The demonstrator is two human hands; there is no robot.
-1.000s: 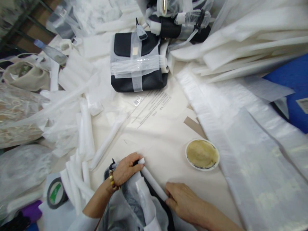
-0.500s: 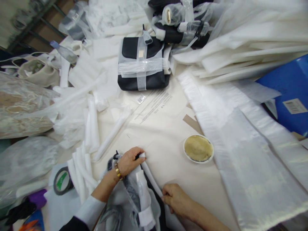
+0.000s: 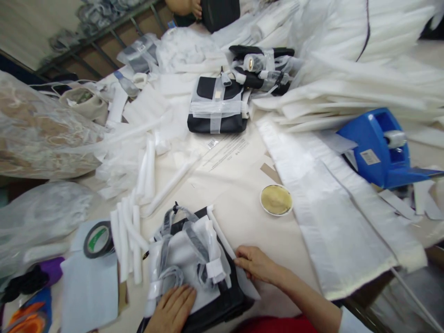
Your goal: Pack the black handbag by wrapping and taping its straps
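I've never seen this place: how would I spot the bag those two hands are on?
Follow the pale tabletop to its near edge, where the left hand rests on a black bag and the right hand pinches a white tube along its side. Greyish wrapped straps loop over it, while the taped bag farther up is bound with crossed strips.

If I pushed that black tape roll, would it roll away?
Probably not: the black tape roll lies flat, so it would likely slide. Stood on its edge, it might roll, being round. Its thick ring looks fairly stiff.
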